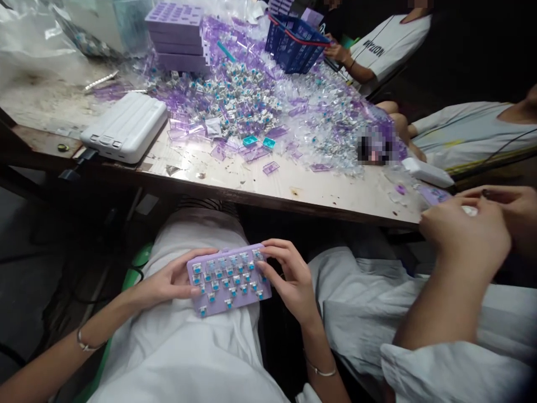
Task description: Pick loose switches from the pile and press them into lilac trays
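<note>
"Switch plate [241,305] of lilac plastic, low on the lap: why there?"

"Likely because the white cloth [197,350] over the thighs gives it a steady bed, well below the desk [268,187], with the rows of blue-stemmed switches [226,274] facing up in plain sight."

"And the hands?"

"Apart, one at each side, clamping the plate between them. The left hand [165,278] braces its left edge; the right hand [291,277] grips the upper right corner. Held that way, the middle stays uncovered. Whether the left thumb lies on top or beneath, I can't quite tell from this angle."

"What about the desk?"

"Scuffed and stained, under a wide spill of loose switches [239,98] and clear and purple plastic pieces [310,106], with a stack of lilac plates [178,36] behind and a white ribbed case [123,126] at the near left."

"Anyone else?"

"A co-worker's hands [461,235] are at the desk's right corner, and another person's hand [335,53] sits by a blue basket [296,47]. The room is dim, the floor [25,291] dark."
</note>
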Motion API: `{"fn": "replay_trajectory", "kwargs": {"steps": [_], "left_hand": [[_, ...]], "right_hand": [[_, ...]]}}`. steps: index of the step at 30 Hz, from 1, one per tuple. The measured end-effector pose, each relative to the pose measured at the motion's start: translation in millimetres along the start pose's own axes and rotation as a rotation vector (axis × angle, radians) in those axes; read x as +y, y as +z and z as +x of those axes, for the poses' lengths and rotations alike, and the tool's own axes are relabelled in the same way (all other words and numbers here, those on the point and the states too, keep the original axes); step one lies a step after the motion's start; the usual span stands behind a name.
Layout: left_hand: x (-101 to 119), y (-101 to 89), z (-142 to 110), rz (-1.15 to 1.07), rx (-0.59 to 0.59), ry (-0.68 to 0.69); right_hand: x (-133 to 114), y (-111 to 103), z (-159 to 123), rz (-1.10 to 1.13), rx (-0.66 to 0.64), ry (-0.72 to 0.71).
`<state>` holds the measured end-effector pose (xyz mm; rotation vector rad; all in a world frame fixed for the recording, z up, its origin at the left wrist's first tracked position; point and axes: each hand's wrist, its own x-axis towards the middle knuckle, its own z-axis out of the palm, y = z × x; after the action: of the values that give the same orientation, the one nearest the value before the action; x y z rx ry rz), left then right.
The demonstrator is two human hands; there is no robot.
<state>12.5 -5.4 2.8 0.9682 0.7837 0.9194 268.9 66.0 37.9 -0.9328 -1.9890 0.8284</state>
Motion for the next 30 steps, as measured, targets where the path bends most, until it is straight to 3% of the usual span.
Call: {"fn": "replay_trajectory", "kwargs": {"steps": [6, 11, 16, 19, 25, 30], "left_hand": [[-11.8, 20.1, -0.5, -0.084, 0.081, -0.021], [-11.4, 24.3, 3.5, -0.060, 0.161, 0.010], [-17.5, 26.4, 7.3, -0.056, 0.104, 0.069], [-21.5, 24.4, 7.2, -0.047, 0.064, 0.102], [-24.8, 20.7, 7.0, -0.024, 0.025, 0.126], [-25.5, 20.4, 9.1, -0.025, 0.016, 0.128]], "right_hand": [[11.2, 5.9, -12.9, 0.132, 0.118, 0.124], [-4.9, 11.7, -10.2, -0.079, 0.162, -0.039], [-29.7, 31.9, -4.1, -0.319, -0.082, -0.328], [-31.9, 38.0, 0.1, -0.302, -0.117, -0.312], [-24.8, 30.3, 0.3, -0.078, -0.156, -0.256], [-23.7, 31.0, -0.4, -0.069, -0.177, -0.279]]}}
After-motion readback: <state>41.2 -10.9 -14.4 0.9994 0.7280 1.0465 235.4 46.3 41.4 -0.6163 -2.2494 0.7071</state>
